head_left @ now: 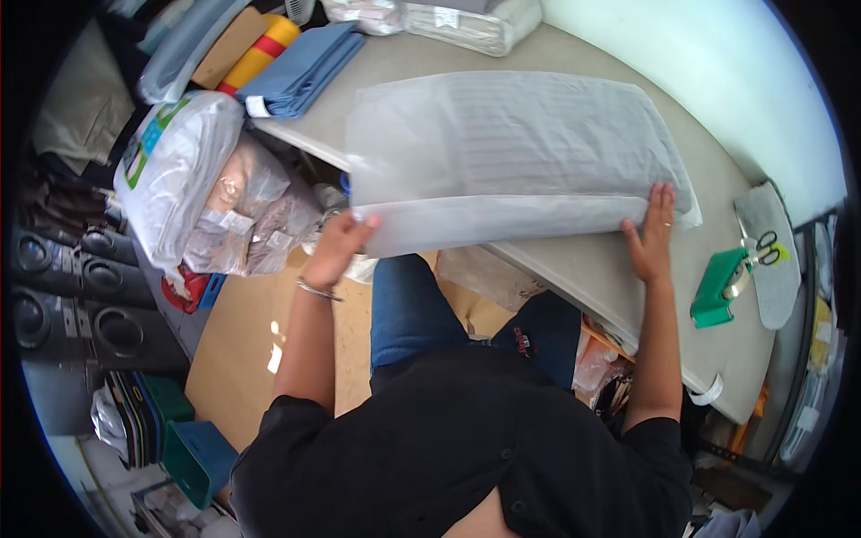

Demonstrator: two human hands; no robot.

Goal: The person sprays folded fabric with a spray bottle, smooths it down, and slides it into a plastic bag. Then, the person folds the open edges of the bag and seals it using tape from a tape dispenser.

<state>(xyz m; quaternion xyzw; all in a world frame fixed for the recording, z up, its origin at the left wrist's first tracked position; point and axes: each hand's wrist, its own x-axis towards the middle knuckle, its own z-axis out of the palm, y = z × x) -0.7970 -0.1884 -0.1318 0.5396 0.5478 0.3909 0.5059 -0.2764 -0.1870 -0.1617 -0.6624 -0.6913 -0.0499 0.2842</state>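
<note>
A long frosted plastic bag [404, 143] with folded grey, ribbed-looking cloth [556, 134] inside lies across the table. Its near edge is folded over into a pale flap [502, 220]. My left hand [341, 244] pinches the flap's left corner, which sticks out past the table edge. On the right, my right hand [652, 238] rests on the flap with fingers stretched out, pressing near the bag's right end. A green tape dispenser [713, 291] stands right of that hand.
Scissors [767, 248] lie on a grey pad [778, 287] beside the dispenser. Folded blue cloth [305, 70] sits at the table's back left. A stuffed white plastic sack [175, 175] stands left of the table [574, 269]. Green bins [199, 457] are on the floor.
</note>
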